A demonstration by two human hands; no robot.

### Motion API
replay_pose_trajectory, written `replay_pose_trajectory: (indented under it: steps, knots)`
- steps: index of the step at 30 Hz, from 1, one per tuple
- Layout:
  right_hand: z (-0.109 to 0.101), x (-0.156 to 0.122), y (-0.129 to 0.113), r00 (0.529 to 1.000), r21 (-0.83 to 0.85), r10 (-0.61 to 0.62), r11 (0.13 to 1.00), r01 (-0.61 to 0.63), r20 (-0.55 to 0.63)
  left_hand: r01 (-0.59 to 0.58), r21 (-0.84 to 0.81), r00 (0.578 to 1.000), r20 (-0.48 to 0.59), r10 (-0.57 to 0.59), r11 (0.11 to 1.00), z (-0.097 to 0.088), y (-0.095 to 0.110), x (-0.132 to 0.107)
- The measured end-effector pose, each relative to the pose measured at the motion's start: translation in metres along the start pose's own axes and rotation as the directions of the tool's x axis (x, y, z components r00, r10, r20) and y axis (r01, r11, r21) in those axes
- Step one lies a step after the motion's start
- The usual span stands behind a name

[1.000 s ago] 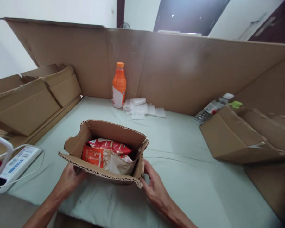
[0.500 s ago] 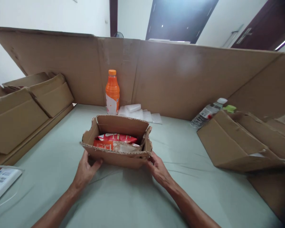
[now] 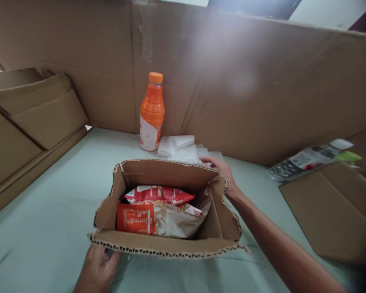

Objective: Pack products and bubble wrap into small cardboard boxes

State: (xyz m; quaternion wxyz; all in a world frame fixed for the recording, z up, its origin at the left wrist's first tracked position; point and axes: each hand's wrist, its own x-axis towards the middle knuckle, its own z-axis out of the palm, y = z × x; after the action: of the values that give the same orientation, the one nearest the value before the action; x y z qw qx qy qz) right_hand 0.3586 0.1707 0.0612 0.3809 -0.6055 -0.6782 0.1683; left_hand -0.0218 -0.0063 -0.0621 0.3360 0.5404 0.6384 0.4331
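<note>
An open cardboard box (image 3: 171,247) with ragged cut edges sits in front of me. Inside lie a red snack packet (image 3: 158,194) and an orange-and-beige packet (image 3: 146,219). My left hand (image 3: 99,264) holds the box at its near left corner, its thumb along the front wall and the other fingers mostly hidden beneath the rim. Past the box's far right corner reaches my right hand (image 3: 221,169), fingers stretched out and apart, part of it behind the cardboard. Its fingertips are close to folded clear plastic packets (image 3: 183,148); whether they touch is unclear.
An orange bottle (image 3: 152,112) stands behind the box, against a tall cardboard wall (image 3: 247,81). Cardboard boxes line the left side (image 3: 49,118). At right, a clear plastic bottle (image 3: 311,158) leans by another cardboard box (image 3: 332,207). Pale green cloth (image 3: 55,203) covers the table.
My right hand has left the box's right side and moved forward behind it, fingers extended. The left hand stays at the box's left corner. The view has tilted down and closer.
</note>
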Motion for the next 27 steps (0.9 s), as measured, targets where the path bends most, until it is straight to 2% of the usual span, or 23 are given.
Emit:
replay_pose_trajectory:
  steps: [2,4,7,9,12,14,17,19,20,22,24,26,27]
  knots:
    - [0.013,0.04,0.007,0.995,-0.167,-0.1,0.982,0.093,-0.033,-0.001,0.033,0.999,-0.033,0.002,0.999,0.002,-0.005,-0.004]
    - [0.031,0.074,0.009,0.98,-0.384,-0.197,0.905,0.185,0.009,-0.014,0.045,0.999,-0.042,0.016,0.999,0.003,-0.007,-0.005]
    - [0.052,0.105,0.002,0.975,-0.539,-0.209,0.814,0.215,0.073,-0.035,0.07,0.998,-0.044,0.038,0.997,0.003,-0.004,-0.002]
    - [0.051,0.111,-0.004,0.979,-0.557,-0.199,0.808,0.191,0.047,-0.028,0.098,0.998,-0.048,0.033,0.995,0.003,0.001,0.003]
    - [0.021,0.096,-0.013,0.972,-0.501,-0.211,0.856,0.131,-0.107,-0.031,0.107,0.997,-0.062,0.038,0.994,0.005,0.014,0.01]
    - [-0.012,0.07,-0.018,0.959,-0.376,-0.185,0.922,0.094,-0.215,-0.042,0.075,0.997,-0.054,0.046,0.996,0.005,0.025,0.014]
    - [-0.059,0.008,-0.023,0.946,-0.108,-0.069,0.993,0.037,-0.316,-0.071,0.025,0.997,0.005,0.071,0.997,0.002,0.045,0.017]
    - [-0.077,-0.044,-0.024,0.926,0.117,0.085,0.992,-0.045,-0.367,-0.092,0.031,0.996,0.027,0.091,0.995,-0.002,0.057,0.018]
    - [-0.08,-0.072,-0.025,0.907,0.242,0.197,0.964,-0.11,-0.373,-0.094,0.044,0.995,0.032,0.092,0.995,-0.005,0.061,0.019]
    - [-0.075,-0.132,-0.028,0.841,0.5,0.457,0.821,-0.275,-0.288,-0.093,0.065,0.995,0.031,0.091,0.994,-0.009,0.067,0.021]
    - [-0.063,-0.193,-0.037,0.74,0.695,0.668,0.57,-0.438,-0.081,-0.107,0.051,0.994,0.03,0.106,0.993,-0.012,0.068,0.023]
    - [-0.052,-0.25,-0.055,0.634,0.758,0.752,0.304,-0.577,0.181,-0.143,0.025,0.99,-0.002,0.143,0.989,-0.017,0.067,0.021]
    - [-0.049,-0.274,-0.067,0.589,0.733,0.746,0.206,-0.648,0.31,-0.17,0.015,0.985,-0.029,0.17,0.985,-0.02,0.066,0.019]
